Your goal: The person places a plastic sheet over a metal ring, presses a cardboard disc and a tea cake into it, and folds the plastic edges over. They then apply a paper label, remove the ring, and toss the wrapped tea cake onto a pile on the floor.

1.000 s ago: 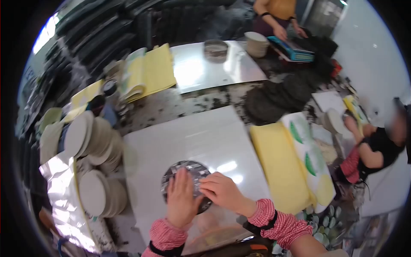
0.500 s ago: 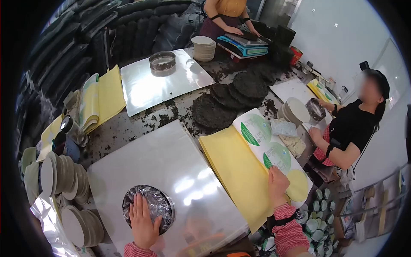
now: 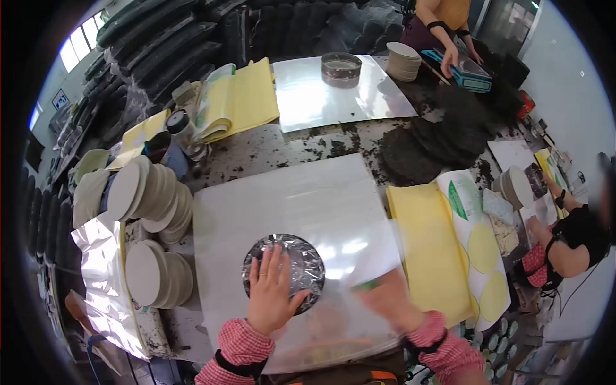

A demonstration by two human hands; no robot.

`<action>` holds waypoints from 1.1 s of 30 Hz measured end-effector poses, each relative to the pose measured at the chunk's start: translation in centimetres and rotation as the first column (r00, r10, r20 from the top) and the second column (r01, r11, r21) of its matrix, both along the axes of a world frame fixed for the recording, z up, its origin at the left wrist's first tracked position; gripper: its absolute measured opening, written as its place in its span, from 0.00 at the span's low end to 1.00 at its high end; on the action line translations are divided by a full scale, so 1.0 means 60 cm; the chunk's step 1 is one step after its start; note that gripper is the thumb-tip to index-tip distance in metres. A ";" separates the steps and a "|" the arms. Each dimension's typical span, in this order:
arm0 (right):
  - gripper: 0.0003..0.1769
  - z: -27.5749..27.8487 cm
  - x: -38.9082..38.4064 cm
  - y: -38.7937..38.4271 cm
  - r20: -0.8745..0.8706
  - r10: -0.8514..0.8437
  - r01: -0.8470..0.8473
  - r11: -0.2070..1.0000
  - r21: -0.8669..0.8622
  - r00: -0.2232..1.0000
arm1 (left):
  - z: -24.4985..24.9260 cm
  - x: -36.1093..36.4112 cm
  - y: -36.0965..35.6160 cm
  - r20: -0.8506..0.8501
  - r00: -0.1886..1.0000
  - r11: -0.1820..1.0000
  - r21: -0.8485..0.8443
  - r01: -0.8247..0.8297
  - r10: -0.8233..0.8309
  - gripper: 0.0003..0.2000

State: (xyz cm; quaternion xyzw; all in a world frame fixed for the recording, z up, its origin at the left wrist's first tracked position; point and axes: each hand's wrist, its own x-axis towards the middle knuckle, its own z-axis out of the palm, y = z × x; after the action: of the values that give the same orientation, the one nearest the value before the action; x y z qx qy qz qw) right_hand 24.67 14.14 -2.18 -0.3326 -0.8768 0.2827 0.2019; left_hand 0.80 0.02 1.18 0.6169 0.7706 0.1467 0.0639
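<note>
My left hand (image 3: 271,292) lies flat, fingers stretched, on a round dark disc (image 3: 301,256) covered in crinkled clear film. The disc rests on a shiny metal sheet (image 3: 256,205). My right hand (image 3: 388,301), smeared by motion, is over the sheet's right side, to the right of the disc. Its fingers are closed on a label (image 3: 380,260), white with a bit of green, blurred and raised. Beside that hand lies a label sheet (image 3: 459,221) with white-green round labels and bare yellow circles, next to yellow backing paper (image 3: 420,256).
Stacks of pale round discs (image 3: 144,273) stand at the left, near a jar (image 3: 183,128). Dark crumbly round cakes (image 3: 410,154) lie at the back right. Behind are a second metal sheet (image 3: 301,106) with a ring (image 3: 341,67) and a scale (image 3: 465,74). Two other people work nearby.
My right hand has moved left from the label sheet, carrying a label off it. My left hand stays flat on the film-covered disc. The camera view has turned left.
</note>
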 end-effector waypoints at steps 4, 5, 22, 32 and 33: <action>0.52 0.053 -0.146 -0.051 -0.054 0.422 -0.399 0.885 0.239 0.905 | -0.050 -0.024 -0.015 0.277 0.943 0.960 0.258 0.111 -0.184 0.25; 0.52 0.055 -0.156 -0.053 0.028 0.454 -0.448 0.865 0.227 0.890 | -0.054 -0.021 -0.017 0.315 0.931 0.951 0.296 0.087 -0.184 0.23; 0.46 0.057 -0.265 -0.076 0.176 0.449 -0.475 0.868 0.147 0.876 | 0.015 -0.038 -0.044 0.700 0.709 0.900 0.359 -0.246 -0.085 0.26; 0.16 0.056 -0.280 -0.010 -0.209 0.055 -0.122 0.938 -0.324 0.976 | -0.007 0.007 -0.012 0.002 1.000 0.990 0.139 -0.008 0.008 0.31; 0.15 0.086 -0.271 -0.025 -0.193 0.098 -0.115 0.990 -0.080 0.976 | -0.021 0.007 -0.011 0.038 0.999 0.989 0.145 -0.030 0.025 0.34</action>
State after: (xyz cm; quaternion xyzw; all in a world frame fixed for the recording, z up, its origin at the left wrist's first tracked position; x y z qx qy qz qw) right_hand 8.43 12.64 2.99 -0.2655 -0.8565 0.3629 0.2535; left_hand 1.20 -0.63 -0.08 0.6067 0.7649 0.2143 0.0305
